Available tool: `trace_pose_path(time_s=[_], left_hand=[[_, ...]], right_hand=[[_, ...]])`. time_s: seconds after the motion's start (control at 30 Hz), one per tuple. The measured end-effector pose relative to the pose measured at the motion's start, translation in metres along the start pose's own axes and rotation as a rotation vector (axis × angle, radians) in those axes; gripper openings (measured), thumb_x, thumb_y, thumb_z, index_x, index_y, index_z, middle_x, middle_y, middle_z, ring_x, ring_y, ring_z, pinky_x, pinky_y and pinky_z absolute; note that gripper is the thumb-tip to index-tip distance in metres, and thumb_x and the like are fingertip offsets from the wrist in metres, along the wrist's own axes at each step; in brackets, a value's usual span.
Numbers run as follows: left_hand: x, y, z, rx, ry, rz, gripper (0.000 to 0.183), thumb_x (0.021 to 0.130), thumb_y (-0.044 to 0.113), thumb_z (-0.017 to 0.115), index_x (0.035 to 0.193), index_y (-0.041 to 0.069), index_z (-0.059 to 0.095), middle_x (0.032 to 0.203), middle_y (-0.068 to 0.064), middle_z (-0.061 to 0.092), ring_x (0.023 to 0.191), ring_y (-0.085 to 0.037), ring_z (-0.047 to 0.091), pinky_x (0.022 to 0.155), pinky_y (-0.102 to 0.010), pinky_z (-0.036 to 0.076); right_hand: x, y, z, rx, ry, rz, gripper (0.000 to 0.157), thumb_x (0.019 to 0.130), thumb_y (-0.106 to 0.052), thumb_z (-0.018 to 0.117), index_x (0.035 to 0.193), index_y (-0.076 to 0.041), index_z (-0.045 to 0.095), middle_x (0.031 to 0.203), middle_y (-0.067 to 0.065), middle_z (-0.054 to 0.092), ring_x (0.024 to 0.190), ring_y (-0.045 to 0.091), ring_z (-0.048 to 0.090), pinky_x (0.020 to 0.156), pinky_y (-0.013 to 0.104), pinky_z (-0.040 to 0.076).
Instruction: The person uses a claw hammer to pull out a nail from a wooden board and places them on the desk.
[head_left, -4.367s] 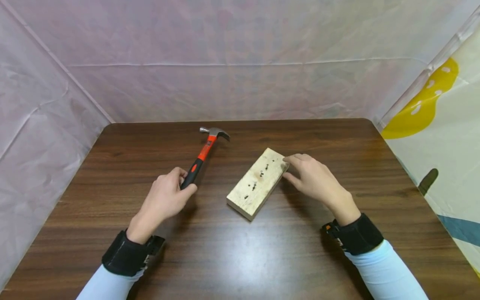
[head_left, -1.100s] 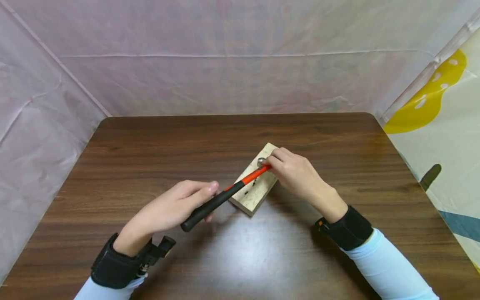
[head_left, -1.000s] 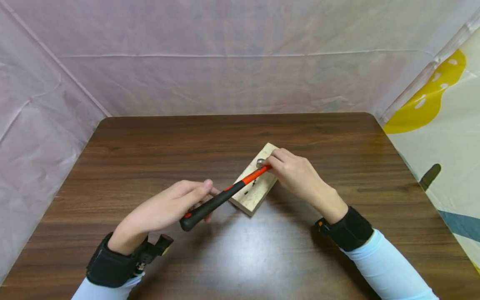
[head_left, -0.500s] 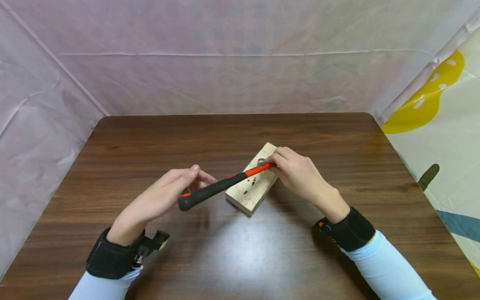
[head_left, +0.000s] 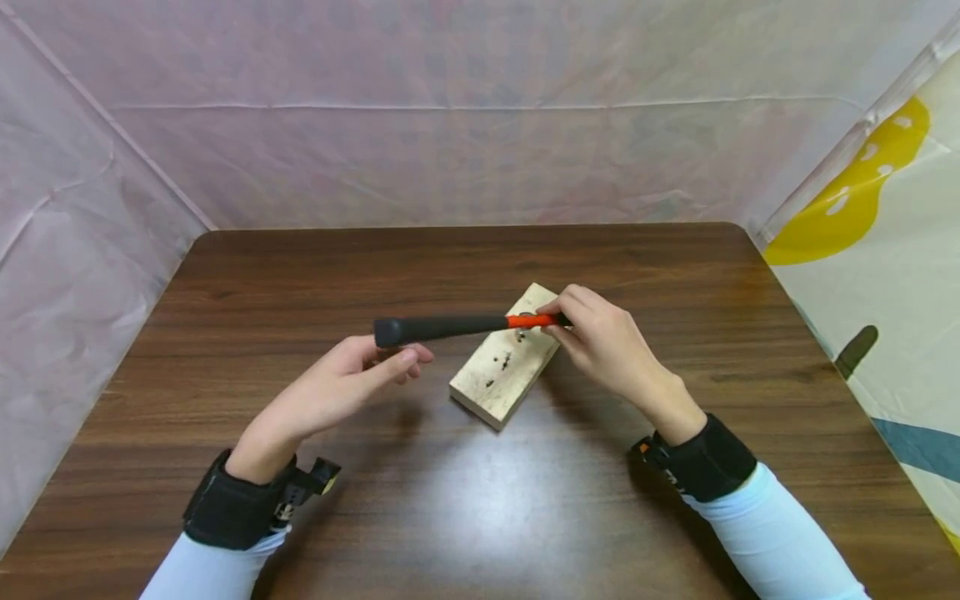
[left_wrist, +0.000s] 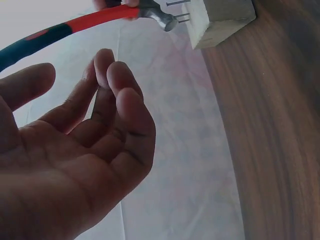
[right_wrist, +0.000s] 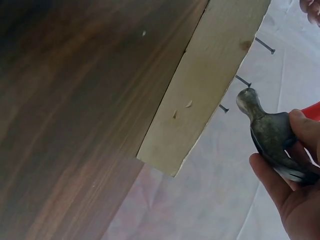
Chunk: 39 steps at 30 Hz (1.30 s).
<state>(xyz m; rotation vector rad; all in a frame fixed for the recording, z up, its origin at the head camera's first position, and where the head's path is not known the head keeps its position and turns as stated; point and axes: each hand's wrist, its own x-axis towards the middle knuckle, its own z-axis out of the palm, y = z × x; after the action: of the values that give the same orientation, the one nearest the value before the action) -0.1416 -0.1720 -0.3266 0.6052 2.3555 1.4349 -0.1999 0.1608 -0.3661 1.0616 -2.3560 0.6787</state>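
Observation:
The claw hammer [head_left: 442, 327] is held over a wooden block [head_left: 487, 379], its black handle pointing left. My right hand [head_left: 618, 337] pinches it close to the head, with fingers and thumb on the neck. In the right wrist view, the steel hammer head [right_wrist: 270, 130] has its striking face beside several nails [right_wrist: 243, 81] standing out of the block; whether it touches one, I cannot tell. My left hand [head_left: 341, 379] is beneath the handle's end, fingers loosely bent. In the left wrist view, no object is within its fingers [left_wrist: 132, 110].
Block and hands are over a brown wooden table [head_left: 300, 275]. Behind it hangs a pale cloth [head_left: 450, 167], with a yellow-patterned sheet [head_left: 847, 200] at the right. Dark marks and holes run along the block's top.
The hammer passed from my left hand's grip to my right hand, and its head came over the block. Lately the handle end rose and swung away, while my left hand came loose from it.

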Motion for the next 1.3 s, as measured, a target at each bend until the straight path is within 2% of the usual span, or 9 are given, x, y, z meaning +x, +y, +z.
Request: trace_pose_path(time_s=[0.13,0.3,0.53,0.73,0.9,1.07,1.23,1.3], left_hand=[[0.001,-0.001,0.001,0.032,0.012,0.011,0.028,0.105,0.026,0.050,0.122,0.009,0.065,0.108,0.001,0.065,0.103,-0.026,0.062,0.087,-0.036,0.050],[0.001,0.000,0.002,0.086,0.013,-0.016,0.026,0.104,0.033,0.051,0.121,0.019,0.066,0.109,0.006,0.065,0.100,-0.019,0.063,0.081,-0.035,0.051],[0.003,0.000,0.005,0.135,0.016,-0.009,0.024,0.104,0.032,0.052,0.119,0.019,0.066,0.106,0.009,0.065,0.091,-0.014,0.062,0.075,-0.030,0.051],[0.006,-0.001,0.011,0.170,0.051,-0.004,0.024,0.103,0.034,0.054,0.117,0.020,0.067,0.106,0.009,0.065,0.087,-0.016,0.062,0.072,-0.029,0.050],[0.012,-0.003,0.019,0.226,0.091,0.054,0.021,0.102,0.029,0.057,0.115,0.017,0.067,0.103,0.008,0.064,0.088,-0.013,0.059,0.071,-0.026,0.049],[0.019,-0.001,0.028,0.261,0.123,0.130,0.025,0.100,0.023,0.060,0.122,0.011,0.063,0.099,0.007,0.061,0.089,-0.010,0.058,0.073,-0.023,0.049],[0.024,0.002,0.034,0.286,0.166,0.214,0.027,0.099,0.018,0.062,0.124,0.009,0.061,0.105,0.006,0.059,0.091,-0.010,0.057,0.074,-0.024,0.050],[0.026,0.002,0.036,0.287,0.191,0.251,0.027,0.098,0.017,0.063,0.124,0.009,0.061,0.108,0.006,0.059,0.092,-0.009,0.057,0.076,-0.026,0.050]], right_hand=[[0.000,0.001,0.000,0.041,0.024,0.034,0.021,0.085,-0.003,0.077,0.103,-0.007,0.066,0.094,0.000,0.058,0.075,0.013,0.051,0.064,0.025,0.041],[-0.001,0.000,-0.002,0.086,0.050,0.070,0.023,0.085,-0.001,0.076,0.105,-0.005,0.067,0.094,0.000,0.058,0.074,0.013,0.052,0.065,0.022,0.040],[0.000,0.000,-0.002,0.172,0.070,0.088,0.023,0.084,0.002,0.076,0.104,-0.004,0.067,0.095,0.000,0.059,0.080,0.017,0.058,0.067,0.028,0.048],[0.002,-0.003,0.002,0.343,0.071,0.097,0.023,0.082,0.005,0.076,0.101,-0.005,0.067,0.097,-0.001,0.061,0.089,0.015,0.061,0.072,0.024,0.052],[0.003,-0.009,0.005,0.430,0.084,0.115,0.024,0.079,0.005,0.079,0.096,-0.007,0.067,0.094,-0.004,0.062,0.086,0.012,0.059,0.071,0.031,0.049],[0.004,-0.015,0.009,0.528,0.077,0.163,0.025,0.079,0.006,0.079,0.094,-0.008,0.066,0.092,-0.005,0.063,0.081,0.010,0.057,0.066,0.026,0.046],[0.007,-0.022,0.009,0.609,0.065,0.192,0.024,0.079,0.012,0.075,0.095,-0.003,0.066,0.091,0.002,0.064,0.077,0.015,0.057,0.062,0.025,0.046],[0.010,-0.031,0.003,0.626,0.052,0.211,0.022,0.080,0.014,0.073,0.094,0.001,0.064,0.090,0.006,0.064,0.075,0.018,0.056,0.061,0.024,0.046]])
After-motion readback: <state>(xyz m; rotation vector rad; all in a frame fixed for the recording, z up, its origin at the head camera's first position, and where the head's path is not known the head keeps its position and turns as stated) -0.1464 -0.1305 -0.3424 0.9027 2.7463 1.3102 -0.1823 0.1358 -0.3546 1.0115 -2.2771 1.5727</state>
